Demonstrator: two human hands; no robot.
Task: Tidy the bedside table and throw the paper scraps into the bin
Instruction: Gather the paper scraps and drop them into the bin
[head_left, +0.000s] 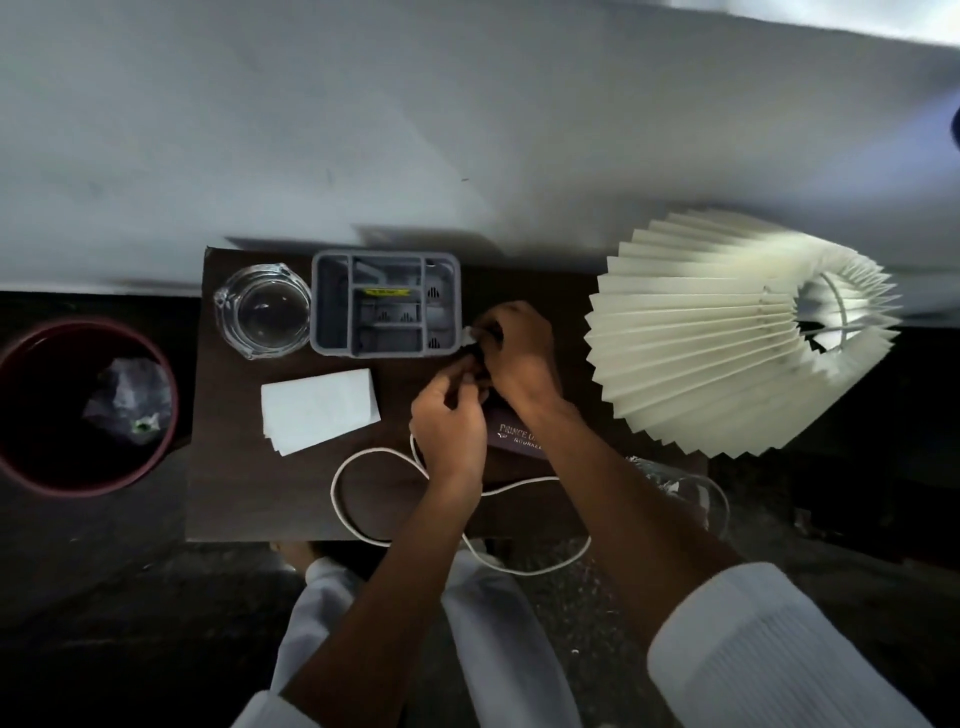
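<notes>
Progress: roughly midway by the look of it; no loose scraps visible on the counter (249, 499), some crumpled waste already in the bin (31, 457).
Left to do: white cable (343, 467) sprawled in loops below the hands and over the counter's near edge; stack of white paper (317, 405) lying flat to the left of the left hand; dark booklet (514, 441) partly under the right wrist.
Left hand (449, 415): curled, pinching a small dark object (480, 364), identity unclear.
Right hand (519, 348): closed over the same object from above, just beside the organiser.
Organiser (322, 306): grey, compartmented, up and left of the hands; one yellow-labelled item in a middle slot, the rest hard to read.
Glass ashtray (262, 312): further left, apparently empty.
Bin: well left of both hands, off the counter, holding crumpled plastic or paper.
Glass vessel (691, 493): right of the right forearm, contents unclear.
Lampshade (727, 338): pleated, tilted, right of the right hand.
</notes>
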